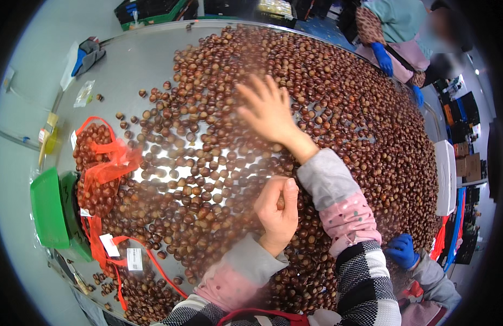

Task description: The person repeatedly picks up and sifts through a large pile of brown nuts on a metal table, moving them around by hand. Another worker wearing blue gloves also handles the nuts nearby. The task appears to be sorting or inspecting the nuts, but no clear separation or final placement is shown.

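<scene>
Loose chestnuts [337,93] spread across a metal sorting table [133,61]. My left hand [278,212] is curled into a fist above them, with a chestnut [280,202] showing between thumb and fingers; whether more are inside is hidden. Farther out, my right hand [270,112] is held palm down, fingers spread, over the chestnuts near the middle; I see nothing gripped in it. The layer thins towards the left, where bare metal shows between the nuts.
Red mesh bags of chestnuts [98,187] with tags lie at the left, beside green plastic bins [49,208]. Gloves [88,57] rest at the far left corner. Blue-gloved co-workers' hands [382,59] appear at the far right and near right [402,250]. A white foam box [445,177] stands along the right edge.
</scene>
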Tool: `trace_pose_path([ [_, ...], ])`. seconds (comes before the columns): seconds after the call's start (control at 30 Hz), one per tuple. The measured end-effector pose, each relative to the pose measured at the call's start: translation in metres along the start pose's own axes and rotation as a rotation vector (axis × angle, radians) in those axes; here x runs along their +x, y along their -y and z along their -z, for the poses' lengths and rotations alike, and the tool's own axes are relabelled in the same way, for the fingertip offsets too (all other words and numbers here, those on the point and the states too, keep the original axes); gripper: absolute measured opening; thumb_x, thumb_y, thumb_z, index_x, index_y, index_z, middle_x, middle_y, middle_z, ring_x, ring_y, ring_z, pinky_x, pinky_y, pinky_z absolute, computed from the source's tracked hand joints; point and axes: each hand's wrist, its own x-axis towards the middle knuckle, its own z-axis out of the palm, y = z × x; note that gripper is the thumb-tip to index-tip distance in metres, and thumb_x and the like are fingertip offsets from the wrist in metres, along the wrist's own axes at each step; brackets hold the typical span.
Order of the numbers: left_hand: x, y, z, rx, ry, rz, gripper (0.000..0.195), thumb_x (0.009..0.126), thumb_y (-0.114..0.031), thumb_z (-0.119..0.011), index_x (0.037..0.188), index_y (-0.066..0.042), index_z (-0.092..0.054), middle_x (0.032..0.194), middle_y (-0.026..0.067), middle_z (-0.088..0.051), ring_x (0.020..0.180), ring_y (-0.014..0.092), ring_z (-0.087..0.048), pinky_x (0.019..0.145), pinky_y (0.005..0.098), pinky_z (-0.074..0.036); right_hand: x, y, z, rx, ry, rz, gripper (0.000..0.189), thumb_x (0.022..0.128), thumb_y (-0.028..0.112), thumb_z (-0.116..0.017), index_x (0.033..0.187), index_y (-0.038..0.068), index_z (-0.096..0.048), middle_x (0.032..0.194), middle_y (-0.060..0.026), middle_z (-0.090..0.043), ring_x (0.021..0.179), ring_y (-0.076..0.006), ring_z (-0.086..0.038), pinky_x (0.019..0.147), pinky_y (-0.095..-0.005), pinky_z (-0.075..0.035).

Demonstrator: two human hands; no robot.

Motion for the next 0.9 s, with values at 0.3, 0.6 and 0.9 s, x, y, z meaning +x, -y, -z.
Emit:
trace_pose_path([
  [0.3, 0.001, -0.003, 0.005, -0.057, 0.002, 0.106, 0.020, 0.105, -0.005, -0.057, 0.088, 0.003, -0.062, 0.081, 0.0067, -0.064, 0.067, 0.015, -0.058, 0.059, 0.0277, -0.046, -0.017, 0.045, -0.003, 0.105, 0.165, 0.265, 0.068, 0.104, 0.065, -0.044, 0.161, 0.030, -0.042, 0.173, -0.0126, -0.025, 0.160, -0.0450, -0.011, 0.121, -0.0762, 0.004],
  [0.6, -0.001, -0.001, -0.001, -0.087, -0.011, 0.097, 0.029, 0.113, -0.016, -0.051, 0.088, -0.002, -0.052, 0.084, 0.0037, -0.059, 0.066, 0.004, -0.040, 0.056, 0.0203, -0.029, -0.028, -0.046, 0.037, 0.007, 0.000, 0.053, 0.076, 0.098, 0.062, -0.059, 0.164, 0.032, -0.035, 0.174, -0.0135, -0.020, 0.160, -0.0381, -0.019, 0.122, -0.0749, -0.003],
  [0.9, 0.000, -0.005, -0.003, -0.106, 0.015, 0.106, 0.031, 0.114, -0.019, -0.050, 0.087, -0.003, -0.051, 0.081, 0.0008, -0.058, 0.063, 0.003, -0.038, 0.055, 0.0205, -0.026, 0.020, -0.157, 0.038, -0.096, -0.054, -0.398, 0.071, 0.102, 0.062, -0.050, 0.155, 0.015, -0.050, 0.167, -0.0142, -0.037, 0.156, -0.0339, -0.032, 0.124, -0.0614, -0.024],
])
